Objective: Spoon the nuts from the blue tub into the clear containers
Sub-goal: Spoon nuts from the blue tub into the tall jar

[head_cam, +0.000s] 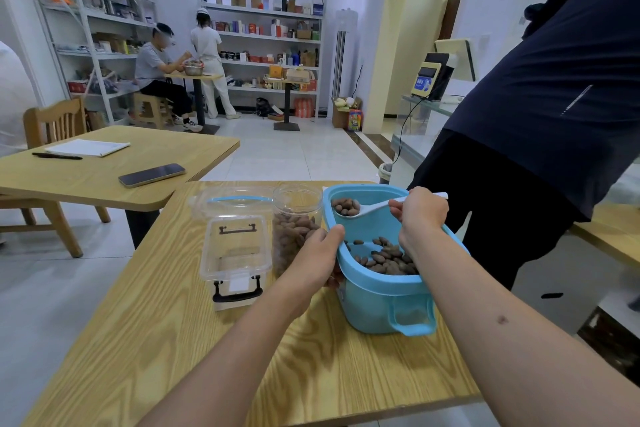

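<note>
Left hand (313, 258) hides part of the blue tub (384, 295) rim.

We can read no text, brand or number anywhere in this view. A white label (239, 284) sits on the front of the clear latch box (235, 253), but it looks blank to us. The blue screen (423, 84) on the yellow payment terminal (429, 80) carries some light marks, too small and blurred for us to make out. The boxes on the far shelves (266, 31) show coloured printing, none of it legible. The notebook (88, 148) on the neighbouring worktop (104, 177) shows only pale pages.
</note>
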